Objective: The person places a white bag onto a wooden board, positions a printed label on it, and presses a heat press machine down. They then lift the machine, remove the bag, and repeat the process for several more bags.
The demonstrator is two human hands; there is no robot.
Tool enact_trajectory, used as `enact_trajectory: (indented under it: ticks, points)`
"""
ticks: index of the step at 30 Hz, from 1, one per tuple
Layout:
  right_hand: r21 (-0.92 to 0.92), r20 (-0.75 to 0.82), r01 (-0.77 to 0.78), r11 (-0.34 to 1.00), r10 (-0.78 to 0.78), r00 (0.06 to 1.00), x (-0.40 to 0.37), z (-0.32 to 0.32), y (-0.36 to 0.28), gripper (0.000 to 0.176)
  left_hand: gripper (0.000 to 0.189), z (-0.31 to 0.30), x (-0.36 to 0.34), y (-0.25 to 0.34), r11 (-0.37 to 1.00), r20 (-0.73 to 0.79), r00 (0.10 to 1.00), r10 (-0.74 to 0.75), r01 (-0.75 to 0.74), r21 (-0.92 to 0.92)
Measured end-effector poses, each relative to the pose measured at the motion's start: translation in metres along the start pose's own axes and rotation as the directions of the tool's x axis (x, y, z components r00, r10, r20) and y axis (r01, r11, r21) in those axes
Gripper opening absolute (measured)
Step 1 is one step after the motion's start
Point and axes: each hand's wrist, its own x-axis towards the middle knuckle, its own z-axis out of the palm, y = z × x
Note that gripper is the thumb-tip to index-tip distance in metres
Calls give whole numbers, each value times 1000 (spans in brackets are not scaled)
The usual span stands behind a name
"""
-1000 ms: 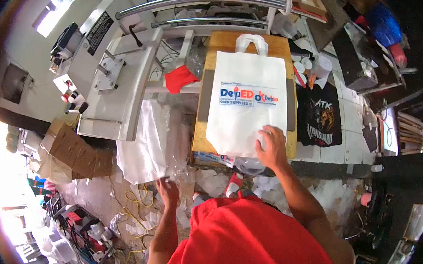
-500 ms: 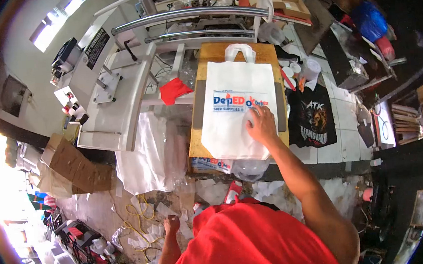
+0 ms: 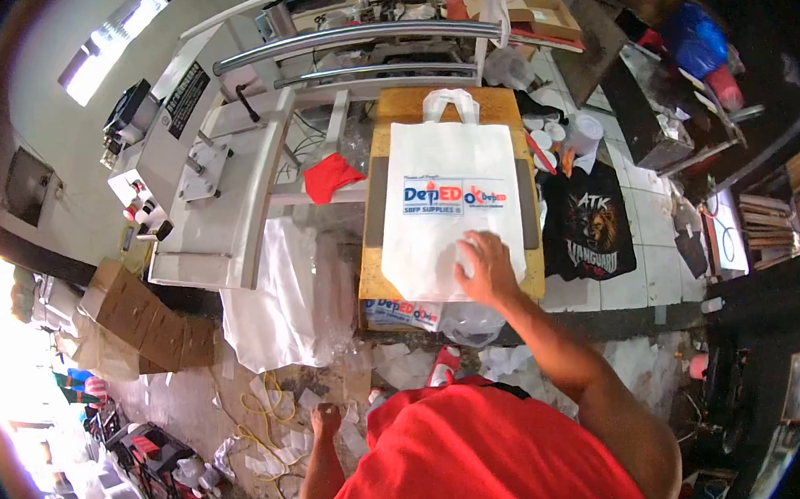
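A white tote bag [image 3: 418, 239] lies flat on the yellow-brown wooden board [image 3: 492, 99], its handles toward the far end. Blue and red lettering reading "DepED" and "SBFP SUPPLIES" is printed across its middle. My right hand [image 3: 487, 267] rests on the lower right of the bag, below the print, fingers apart and gripping nothing. Low beside my body, away from the board, hangs my left hand [image 3: 326, 420]; its fingers look curled in, and nothing shows in them. Another printed bag [image 3: 400, 312] pokes out beneath the board's near edge.
A heat press-like machine [image 3: 219, 188] with metal rails [image 3: 357, 35] stands at left and behind. White bags [image 3: 273, 295] hang below it, and a red cloth [image 3: 332, 177] lies beside the board. A black printed shirt [image 3: 591, 222] is on the tiles at right. Yellow cord [image 3: 267, 402] and scraps litter the floor.
My right hand has slid down the bag toward me, off the right end of the print, which now shows fully. My left hand stays low at my side.
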Motion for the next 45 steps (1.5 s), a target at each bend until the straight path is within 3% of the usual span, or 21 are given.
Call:
enact_trajectory:
  ticks: [4, 8, 9, 11, 14, 15, 17, 19, 20, 21, 22, 24, 25, 26, 30, 33, 35, 36, 37, 40, 45]
  points:
    - [-17, 135, -73, 997, 74, 988, -28, 10, -12, 52, 32, -17, -11, 20, 973, 269, 958, -99, 36, 229]
    - [-46, 94, -66, 997, 70, 993, -29, 12, -15, 55, 34, 38, 15, -56, 832, 304, 921, 242, -358, 424]
    - [-47, 93, -66, 997, 70, 993, -30, 12, -15, 55, 34, 29, 11, -42, 832, 304, 921, 243, -359, 423]
    - [-49, 108, -68, 996, 73, 992, -30, 11, -17, 54, 35, -1, -2, 6, 986, 194, 977, -90, 60, 155]
    - [-49, 118, -70, 996, 75, 990, -29, 8, -22, 51, 35, 30, 21, -40, 980, 94, 987, 133, -145, 135]
    - [-47, 122, -62, 997, 68, 990, -29, 8, -23, 51, 36, 19, 18, -28, 996, 78, 995, 59, -64, 68]
    - [-26, 115, -72, 997, 75, 991, -26, 9, -24, 49, 30, -14, 8, 4, 998, -36, 999, 29, -27, 54]
    - [12, 85, -81, 997, 80, 993, -26, 9, -24, 51, 24, -61, 62, -14, 800, -78, 832, 549, -497, 336]
    - [58, 58, -87, 995, 83, 995, -26, 9, -23, 53, 19, -84, 71, 3, 841, -325, 889, 321, -426, -335]
    - [74, -7, -59, 996, 60, 998, -27, 7, -27, 50, 19, -145, 69, 48, 979, -409, 889, 205, -181, 98]
    - [126, -31, -86, 988, 91, 995, -29, 5, -31, 44, 18, -204, 66, 93, 949, -523, 850, 70, -219, -228]
    - [136, -99, -53, 989, 67, 993, -36, 1, -33, 36, 19, -279, 116, 96, 953, -677, 702, 222, -304, -3]
    - [125, -125, -68, 990, 83, 989, -41, -2, -38, 33, 19, -321, 141, 94, 853, -639, 568, 519, -394, 343]
    - [104, -157, -98, 990, 113, 981, -49, -5, -42, 30, 17, -361, 155, 119, 917, -711, 634, 304, -396, 39]
    - [47, -253, -164, 985, 171, 952, -94, 2, -39, 22, 34, -467, 215, 175, 802, -735, 417, 536, -524, 288]
    - [21, -289, -304, 952, 297, 910, -121, -9, -58, 17, 41, -480, 288, 169, 661, -512, 419, 750, -516, 545]
    - [-8, -288, -434, 901, 413, 864, -136, -28, -88, 13, 32, -478, 299, 184, 783, -417, 673, 611, -436, 443]
    - [-31, -315, -482, 876, 449, 836, -148, -29, -93, 13, 28, -466, 326, 169, 666, -401, 558, 727, -430, 609]
    - [-48, -321, -527, 849, 486, 813, -161, -25, -93, 14, 28, -469, 305, 185, 720, -474, 544, 693, -484, 497]
    - [2, -314, -659, 752, 626, 714, -179, -30, -119, 15, 26, -466, 286, 203, 780, -459, 637, 619, -429, 455]
    - [18, -350, -438, 899, 416, 839, -134, -12, -147, 14, 26, -442, 262, 225, 767, -448, 627, 637, -460, 447]
